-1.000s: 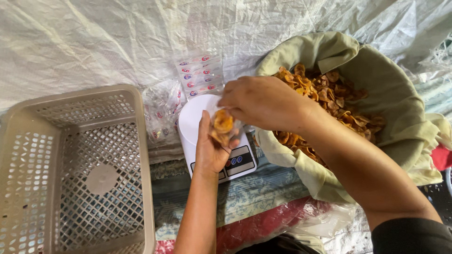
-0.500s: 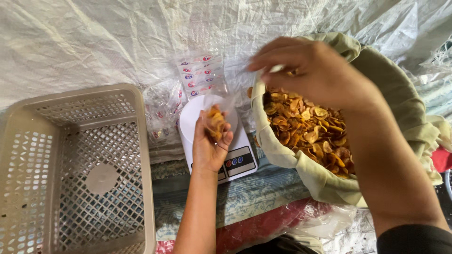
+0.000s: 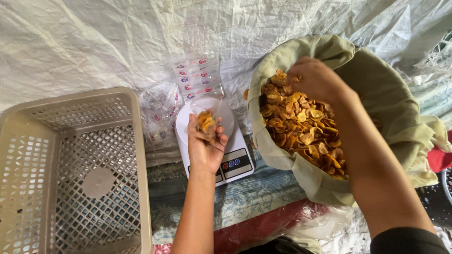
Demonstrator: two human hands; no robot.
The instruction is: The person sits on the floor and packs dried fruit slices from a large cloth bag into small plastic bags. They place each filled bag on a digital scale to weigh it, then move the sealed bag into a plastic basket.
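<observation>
your left hand point(image 3: 203, 146) grips a small bag point(image 3: 207, 120) of chips mouth-up over the scale point(image 3: 235, 162), mid-frame | right hand point(image 3: 316, 81) cupped in the sack point(image 3: 376, 89) upper right, grabbing chips point(image 3: 301, 127) | crate point(image 3: 70, 169) sits lower left

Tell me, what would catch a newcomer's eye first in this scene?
Most striking is the heap of golden-orange chips filling a cloth-lined basket on the right, with the right hand reaching into it. At centre, the left hand holds a small clear bag partly filled with chips above a white kitchen scale. A large beige plastic crate sits on the left.
</observation>
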